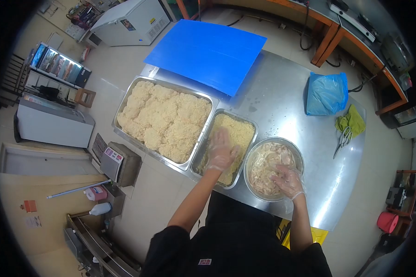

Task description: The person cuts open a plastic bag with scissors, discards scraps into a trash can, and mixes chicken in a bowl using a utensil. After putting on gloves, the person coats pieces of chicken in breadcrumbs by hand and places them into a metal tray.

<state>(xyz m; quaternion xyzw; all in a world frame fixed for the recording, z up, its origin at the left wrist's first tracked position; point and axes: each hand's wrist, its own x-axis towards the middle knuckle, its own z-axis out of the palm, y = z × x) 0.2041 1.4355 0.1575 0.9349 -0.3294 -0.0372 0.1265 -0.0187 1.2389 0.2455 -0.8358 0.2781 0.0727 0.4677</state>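
Observation:
My left hand [221, 150], in a clear plastic glove, lies over the breadcrumbs [239, 130] in a narrow metal tray [251, 159]. Its fingers are spread and point away from me, and nothing shows in its grip. To the right is a round metal bowl [302, 154] with pale, wet raw meat pieces [266, 168] in it. My right hand [289, 181], gloved too, is at the right side of that bowl, its fingers apart and touching the pieces. Left of the narrow tray stands a larger metal tray [186, 165] heaped with crumb-coated pieces [164, 117].
A blue sheet [207, 53] covers the far left of the steel table [282, 92]. On the right lie a blue plastic bag [327, 93], a green cloth [352, 121] and scissors [342, 141]. A scale [112, 162] stands left of the table; a white freezer [131, 23] is behind.

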